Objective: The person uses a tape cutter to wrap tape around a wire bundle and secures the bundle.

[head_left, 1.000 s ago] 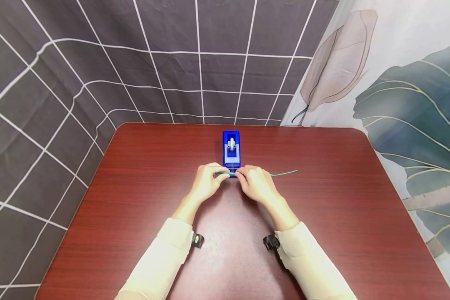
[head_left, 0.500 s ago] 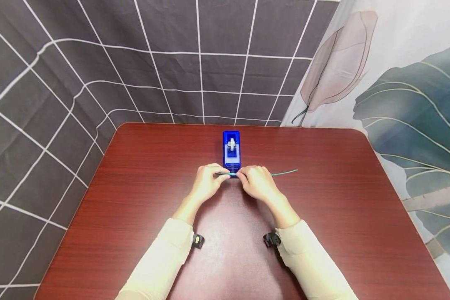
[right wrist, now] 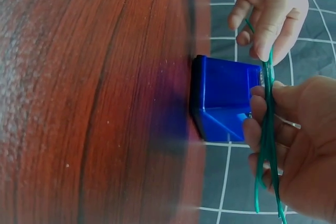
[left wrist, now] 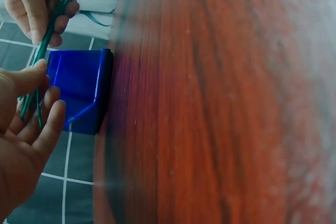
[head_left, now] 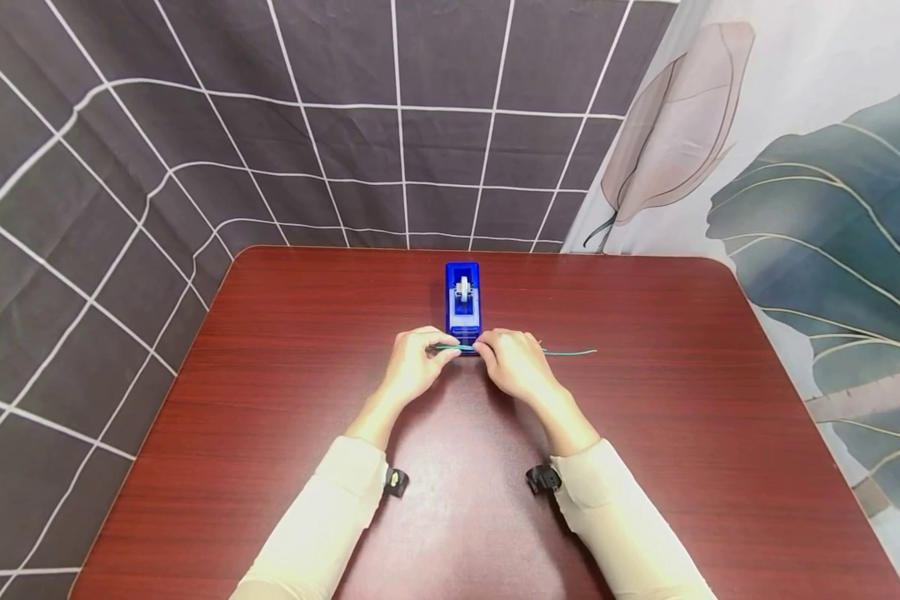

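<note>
A bundle of thin green strands (head_left: pixel 466 347) runs crosswise between both hands, just in front of the blue tape dispenser (head_left: pixel 462 304). My left hand (head_left: pixel 412 364) pinches its left part between thumb and fingers. Thumb and fingers of my right hand (head_left: pixel 517 365) pinch it a short way to the right. Several strand ends fan out past the right hand in the right wrist view, where the bundle (right wrist: pixel 269 124) lies across the fingers. The left wrist view shows loose ends of the bundle (left wrist: pixel 38 98) by the left fingers. The dispenser holds a tape roll (head_left: pixel 462 288).
The hands are over a reddish-brown wooden table (head_left: pixel 307 333). A dark grey curtain (head_left: pixel 345 142) with white grid lines hangs behind and to the left. At the right is a white curtain (head_left: pixel 787 75) with leaf prints. Both wrists wear small black cameras.
The long loose strand end to the right of my right hand has swung down toward me. Both hands stay nearly in place; the dispenser has not visibly moved.
</note>
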`<action>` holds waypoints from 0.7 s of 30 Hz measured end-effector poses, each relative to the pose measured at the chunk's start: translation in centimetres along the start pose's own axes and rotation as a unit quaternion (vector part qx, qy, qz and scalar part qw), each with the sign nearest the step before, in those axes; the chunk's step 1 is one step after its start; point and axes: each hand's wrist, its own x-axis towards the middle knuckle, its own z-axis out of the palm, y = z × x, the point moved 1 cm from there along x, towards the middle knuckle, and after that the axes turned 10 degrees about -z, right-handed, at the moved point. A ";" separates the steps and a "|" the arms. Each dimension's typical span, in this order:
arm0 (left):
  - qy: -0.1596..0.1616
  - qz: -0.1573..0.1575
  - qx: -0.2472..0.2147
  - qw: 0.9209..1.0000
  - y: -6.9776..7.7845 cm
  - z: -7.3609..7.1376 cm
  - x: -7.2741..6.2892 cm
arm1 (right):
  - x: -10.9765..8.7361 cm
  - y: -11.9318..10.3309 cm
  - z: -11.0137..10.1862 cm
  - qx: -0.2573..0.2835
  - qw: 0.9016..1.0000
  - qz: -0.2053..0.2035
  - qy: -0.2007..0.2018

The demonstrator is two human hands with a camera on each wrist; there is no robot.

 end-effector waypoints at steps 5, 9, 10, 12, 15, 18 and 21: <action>-0.013 -0.025 -0.011 1.000 0.2 -0.2 0.0 | -0.1 0.0 0.0 0.007 1.000 -0.009 0.014; -0.006 -0.040 0.011 0.999 0.2 -0.2 0.1 | -0.1 0.0 0.1 0.004 1.000 -0.010 0.022; -0.004 -0.043 0.019 0.999 0.2 -0.3 0.1 | -0.2 0.0 0.1 0.003 1.000 -0.009 0.023; -0.002 -0.050 0.035 0.998 0.2 -0.3 0.2 | -0.2 0.0 0.2 -0.002 1.000 -0.008 0.025; -0.007 -0.059 0.053 0.997 0.2 -0.3 0.2 | -0.2 0.0 0.2 -0.005 1.000 -0.005 0.025; -0.014 -0.067 0.056 0.996 0.2 -0.3 0.3 | -0.2 0.0 0.2 -0.006 1.000 -0.004 0.025; -0.017 -0.072 0.049 0.996 0.2 -0.3 0.3 | -0.2 0.0 0.3 -0.006 1.000 -0.003 0.025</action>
